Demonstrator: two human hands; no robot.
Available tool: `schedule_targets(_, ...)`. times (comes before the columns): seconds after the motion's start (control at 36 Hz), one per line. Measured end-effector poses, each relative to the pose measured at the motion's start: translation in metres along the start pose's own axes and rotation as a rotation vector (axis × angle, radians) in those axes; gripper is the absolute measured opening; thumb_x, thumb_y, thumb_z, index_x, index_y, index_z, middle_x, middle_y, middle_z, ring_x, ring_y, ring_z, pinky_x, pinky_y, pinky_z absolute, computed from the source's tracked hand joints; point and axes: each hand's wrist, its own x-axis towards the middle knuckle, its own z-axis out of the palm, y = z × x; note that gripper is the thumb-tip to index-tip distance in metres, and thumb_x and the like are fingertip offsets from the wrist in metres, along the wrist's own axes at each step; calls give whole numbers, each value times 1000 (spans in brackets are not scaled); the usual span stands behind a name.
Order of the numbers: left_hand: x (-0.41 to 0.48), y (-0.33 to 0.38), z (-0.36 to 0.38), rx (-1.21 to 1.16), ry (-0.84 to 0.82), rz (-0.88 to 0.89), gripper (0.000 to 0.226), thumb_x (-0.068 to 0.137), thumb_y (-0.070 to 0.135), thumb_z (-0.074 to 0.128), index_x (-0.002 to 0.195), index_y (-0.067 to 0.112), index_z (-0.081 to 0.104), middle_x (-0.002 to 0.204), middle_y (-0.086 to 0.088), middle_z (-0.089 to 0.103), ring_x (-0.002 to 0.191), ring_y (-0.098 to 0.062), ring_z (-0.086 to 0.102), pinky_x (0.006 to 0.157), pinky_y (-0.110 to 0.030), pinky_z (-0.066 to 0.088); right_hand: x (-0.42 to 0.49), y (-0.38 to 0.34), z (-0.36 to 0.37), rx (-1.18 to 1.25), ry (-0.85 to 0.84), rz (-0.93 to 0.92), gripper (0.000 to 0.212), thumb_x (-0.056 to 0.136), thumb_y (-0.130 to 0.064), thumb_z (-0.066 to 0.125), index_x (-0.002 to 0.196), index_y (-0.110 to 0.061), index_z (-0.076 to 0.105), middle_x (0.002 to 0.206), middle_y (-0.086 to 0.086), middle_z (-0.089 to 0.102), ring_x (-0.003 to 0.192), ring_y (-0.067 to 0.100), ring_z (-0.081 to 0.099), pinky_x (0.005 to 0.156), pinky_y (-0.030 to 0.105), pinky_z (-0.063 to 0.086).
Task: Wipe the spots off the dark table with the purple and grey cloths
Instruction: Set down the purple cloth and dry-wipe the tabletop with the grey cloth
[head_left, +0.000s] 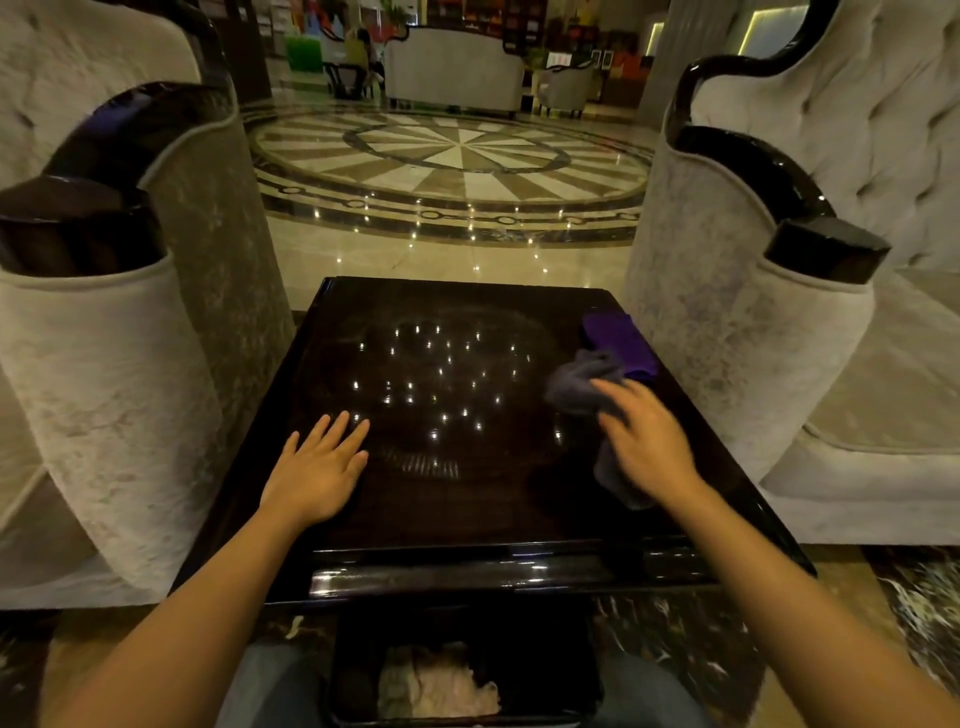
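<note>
The dark glossy table (467, 514) stands in front of me between two armchairs. My left hand (317, 473) lies flat on its near left part, fingers spread, holding nothing. My right hand (649, 441) is blurred and rests on the crumpled grey cloth (574, 384) at the right side; the cloth shows past my fingertips and below my palm. A folded purple cloth (618, 343) lies just beyond the grey one, near the far right edge. A faint streaky smear (421, 462) shows near the table's middle, among reflections of ceiling lights.
Pale velvet armchairs with black trim flank the table on the left (104, 389) and the right (727, 338). A dark bin (545, 670) holding crumpled paper sits below the near edge, between my knees. Polished patterned floor stretches beyond the table.
</note>
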Motion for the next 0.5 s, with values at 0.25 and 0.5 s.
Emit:
schedule_targets(0.25, -1, 1, -2, 3, -21, 0, 50, 96, 40, 14, 143, 27, 0, 156, -1, -3, 143, -19, -7, 116, -43, 0, 11, 83, 0, -339, -342, 399, 57, 91, -52, 33, 141, -27, 21, 153, 13, 16, 137, 37, 20, 111, 57, 11)
schedule_targets(0.5, 0, 5, -4, 43, -70, -7, 51, 96, 40, 11, 143, 26, -3, 156, -2, -7, 143, -21, -8, 116, -44, 0, 26, 74, -11, -568, -526, 421, 72, 78, -75, 14, 139, -41, -2, 154, 8, -18, 140, 30, -18, 107, 62, -13)
